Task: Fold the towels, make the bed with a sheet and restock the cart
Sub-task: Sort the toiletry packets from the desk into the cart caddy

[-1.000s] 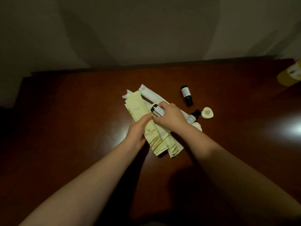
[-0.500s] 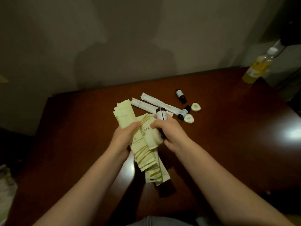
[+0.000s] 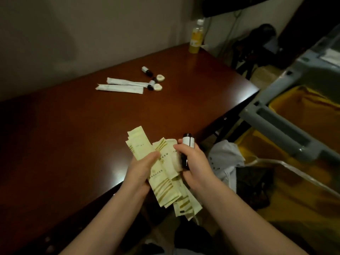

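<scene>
My left hand [image 3: 140, 171] grips a fanned bundle of pale yellow amenity packets [image 3: 161, 173] with gold stripes, held above the table's near edge. My right hand [image 3: 195, 166] holds a small dark bottle [image 3: 186, 144] with a white label upright, its thumb also touching the packets. Left on the brown wooden table [image 3: 73, 135] are two long white wrapped packets [image 3: 119, 87], two more small dark bottles [image 3: 147, 70] and two round cream soaps [image 3: 157, 87]. The grey housekeeping cart [image 3: 272, 118] with a yellow bag [image 3: 303, 107] stands to the right.
A bottle of yellow drink [image 3: 196, 38] stands at the table's far right corner by the wall. A white plastic bag [image 3: 227, 162] hangs below the table edge beside the cart. Dark items lie on the floor at the back right.
Both hands have lifted the packets and the bottle off the table and drawn them toward me and to the right. The view has swung right, bringing the cart into sight.
</scene>
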{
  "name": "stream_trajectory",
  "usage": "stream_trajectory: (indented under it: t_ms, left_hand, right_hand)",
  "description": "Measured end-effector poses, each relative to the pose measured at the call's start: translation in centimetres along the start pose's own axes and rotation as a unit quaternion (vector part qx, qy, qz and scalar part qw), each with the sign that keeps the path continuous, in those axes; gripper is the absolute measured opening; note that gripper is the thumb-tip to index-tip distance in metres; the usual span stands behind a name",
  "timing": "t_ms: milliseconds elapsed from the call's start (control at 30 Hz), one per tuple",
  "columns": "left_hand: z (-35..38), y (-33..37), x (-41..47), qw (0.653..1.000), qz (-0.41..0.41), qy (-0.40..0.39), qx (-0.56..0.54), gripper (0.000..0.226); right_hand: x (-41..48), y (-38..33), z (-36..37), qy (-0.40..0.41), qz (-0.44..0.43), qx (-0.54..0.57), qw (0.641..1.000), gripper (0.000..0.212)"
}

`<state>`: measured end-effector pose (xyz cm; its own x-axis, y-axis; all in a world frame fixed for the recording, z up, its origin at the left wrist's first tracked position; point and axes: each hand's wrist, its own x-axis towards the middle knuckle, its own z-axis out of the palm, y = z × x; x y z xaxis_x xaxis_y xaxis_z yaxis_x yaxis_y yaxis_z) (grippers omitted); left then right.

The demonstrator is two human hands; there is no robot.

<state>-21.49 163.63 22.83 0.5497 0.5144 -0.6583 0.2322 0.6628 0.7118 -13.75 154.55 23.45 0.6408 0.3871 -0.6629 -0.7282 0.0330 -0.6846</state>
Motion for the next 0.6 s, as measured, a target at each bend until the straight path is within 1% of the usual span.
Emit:
stream_trajectory:
  t_ms: [67,167,267,400,533,600]
  left_hand:
    - [1.7,-0.7,-1.4,1.0,0.017,-0.014,0.004,0.029]
    - [5.4,-2.4,-4.4,0.997,0.046,-0.057,0.022,0.024]
    - [10.1,-5.2,-7.4,0.993,0.061,-0.086,0.05,0.031]
    - [18.8,-10.9,-11.9,0.982,0.095,-0.147,0.074,0.04]
    - [28.1,-17.2,-16.8,0.977,0.099,-0.171,0.076,0.039]
    - [32.3,-19.3,-18.3,0.977,0.092,-0.174,0.077,0.042]
  right_hand:
    - [-1.7,-0.5,-2.2,0.006,-0.013,0.036,0.999,0.024]
    - [-5.1,-2.0,-6.9,0.001,-0.019,0.111,0.994,0.017]
    - [-8.0,-3.6,-12.8,0.01,-0.047,0.149,0.988,0.019]
    - [-11.9,-5.5,-23.7,0.025,-0.099,0.149,0.984,0.027]
    - [-15.8,-8.6,-35.4,0.015,-0.137,0.115,0.984,0.035]
    - [-17.2,-10.4,-39.8,0.017,-0.164,0.085,0.983,0.037]
